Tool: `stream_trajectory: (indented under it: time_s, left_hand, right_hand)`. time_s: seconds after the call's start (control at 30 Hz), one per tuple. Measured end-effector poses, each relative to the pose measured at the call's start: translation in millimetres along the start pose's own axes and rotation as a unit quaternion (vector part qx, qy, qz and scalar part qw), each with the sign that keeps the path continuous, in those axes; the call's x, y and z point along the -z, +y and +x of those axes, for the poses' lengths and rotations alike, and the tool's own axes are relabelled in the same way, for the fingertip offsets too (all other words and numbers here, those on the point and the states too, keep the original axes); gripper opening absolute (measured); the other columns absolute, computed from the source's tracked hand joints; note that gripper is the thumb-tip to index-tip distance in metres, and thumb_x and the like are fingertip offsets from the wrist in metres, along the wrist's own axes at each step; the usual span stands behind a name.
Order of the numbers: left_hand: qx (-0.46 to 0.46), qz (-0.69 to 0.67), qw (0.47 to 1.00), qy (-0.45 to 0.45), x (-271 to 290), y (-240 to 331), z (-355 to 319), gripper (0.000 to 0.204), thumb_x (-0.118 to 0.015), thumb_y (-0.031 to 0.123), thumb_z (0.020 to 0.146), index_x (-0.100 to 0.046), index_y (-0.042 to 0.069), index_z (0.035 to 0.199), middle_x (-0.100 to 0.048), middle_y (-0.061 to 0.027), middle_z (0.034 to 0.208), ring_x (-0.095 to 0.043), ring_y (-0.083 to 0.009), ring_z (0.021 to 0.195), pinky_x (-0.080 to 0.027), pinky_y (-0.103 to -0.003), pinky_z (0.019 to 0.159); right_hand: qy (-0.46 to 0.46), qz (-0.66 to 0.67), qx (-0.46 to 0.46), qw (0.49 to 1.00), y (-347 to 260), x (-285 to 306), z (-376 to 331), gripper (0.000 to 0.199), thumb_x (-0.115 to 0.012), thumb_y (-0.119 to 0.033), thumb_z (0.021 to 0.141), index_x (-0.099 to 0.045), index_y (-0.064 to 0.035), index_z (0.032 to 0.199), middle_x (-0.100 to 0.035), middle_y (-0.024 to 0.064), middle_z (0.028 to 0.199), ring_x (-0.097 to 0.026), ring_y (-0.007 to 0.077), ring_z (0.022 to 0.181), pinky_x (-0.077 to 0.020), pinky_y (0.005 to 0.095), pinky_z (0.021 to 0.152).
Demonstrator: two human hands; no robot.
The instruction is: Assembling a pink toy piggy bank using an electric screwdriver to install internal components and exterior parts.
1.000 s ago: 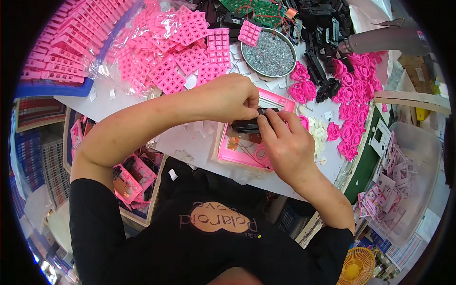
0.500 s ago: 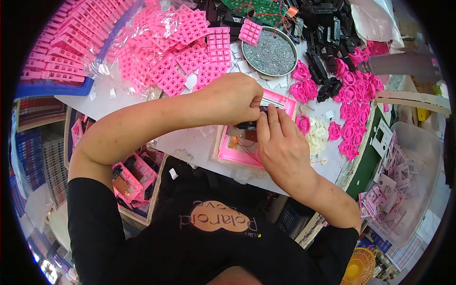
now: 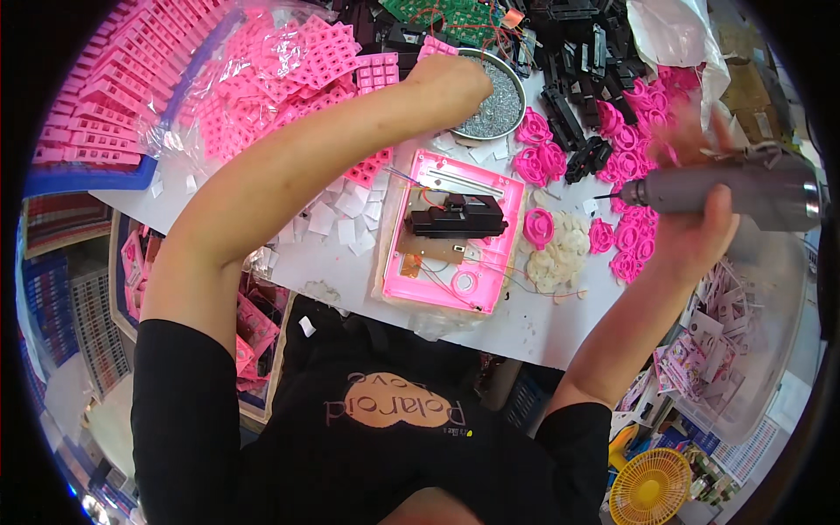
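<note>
My left hand (image 3: 452, 87) is over the round metal tin of small screws (image 3: 506, 103), its fingers curled and mostly hidden; whatever they pinch cannot be made out. My right hand (image 3: 691, 241) is around a grey electric screwdriver (image 3: 735, 191), thumb on the near side, the other fingers blurred behind it. The tool's thin bit points left. Between my arms an open pink plastic case (image 3: 451, 293) lies on the table. A black plastic mechanism (image 3: 459, 217) sits across its middle, above a brown circuit board (image 3: 435, 251) with thin wires.
Pink keypad pieces (image 3: 289, 66) are heaped at the back left. Black plastic parts (image 3: 573, 105) and green circuit boards (image 3: 468, 22) lie at the back. Pink rings (image 3: 634, 236) and cream discs (image 3: 560, 254) are right of the case. A clear bin (image 3: 770, 350) stands at the right.
Both hands have left the black mechanism in the pink case. My left hand went up to the screw tin, my right hand out to the screwdriver, which has shifted nearer.
</note>
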State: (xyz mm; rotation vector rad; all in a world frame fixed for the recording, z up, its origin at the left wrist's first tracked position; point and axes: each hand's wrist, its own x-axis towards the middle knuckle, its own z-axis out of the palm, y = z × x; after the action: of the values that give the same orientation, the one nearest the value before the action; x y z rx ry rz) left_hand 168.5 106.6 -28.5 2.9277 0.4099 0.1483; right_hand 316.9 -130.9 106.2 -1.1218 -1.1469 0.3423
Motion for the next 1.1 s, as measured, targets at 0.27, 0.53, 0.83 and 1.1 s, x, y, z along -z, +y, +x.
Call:
stream_trajectory:
  time_s: [0.27, 0.53, 0.83, 1.1]
  left_hand:
    - [-0.046, 0.011, 0.997, 0.054, 8.5, 2.1, -2.7, 0.018, -0.066, 0.024, 0.085, -0.069, 0.007, 0.082, -0.066, -0.0093, 0.086, -0.066, -0.0323, 0.083, -0.051, -0.047, 0.073]
    - [-0.153, -0.252, 0.943, 0.155, 54.6, 70.3, -124.2, 0.009, -0.073, 0.012, 0.082, -0.065, 0.013, 0.088, -0.059, -0.0012, 0.076, -0.058, -0.0206, 0.076, -0.038, -0.036, 0.079]
    - [-0.095, -0.362, 0.915, 0.151, 52.5, 81.7, -149.5, 0.016, -0.078, 0.008, 0.076, -0.066, 0.012, 0.084, -0.051, 0.0003, 0.066, -0.051, -0.0189, 0.062, -0.033, -0.036, 0.071]
    - [-0.027, -0.265, 0.957, 0.112, 55.3, 60.2, -133.0, 0.018, -0.075, 0.019, 0.078, -0.067, 0.011, 0.091, -0.066, -0.0025, 0.085, -0.063, -0.0222, 0.084, -0.039, -0.040, 0.084]
  right_hand:
    - [-0.011, 0.099, -0.087, 0.991, 18.2, -57.5, 1.1, 0.039, -0.065, -0.010, 0.093, -0.052, 0.0081, 0.125, -0.065, 0.0125, 0.085, -0.060, 0.0178, 0.067, -0.0486, 0.0314, 0.064]
    - [-0.068, 0.329, -0.014, 0.942, -10.5, -91.0, -45.1, 0.037, -0.064, -0.008, 0.090, -0.045, -0.0057, 0.122, -0.051, 0.0054, 0.067, -0.046, 0.0160, 0.055, -0.0412, 0.0356, 0.054]
    - [-0.132, 0.329, -0.031, 0.934, -25.0, -101.0, -56.3, 0.034, -0.068, -0.006, 0.090, -0.047, -0.0055, 0.116, -0.056, 0.0085, 0.071, -0.050, 0.0179, 0.061, -0.0449, 0.0376, 0.060]
    - [-0.051, 0.279, -0.036, 0.958, -18.0, -103.5, -63.6, 0.034, -0.067, -0.008, 0.090, -0.044, -0.0058, 0.115, -0.054, 0.0070, 0.068, -0.051, 0.0176, 0.060, -0.0477, 0.0378, 0.060]
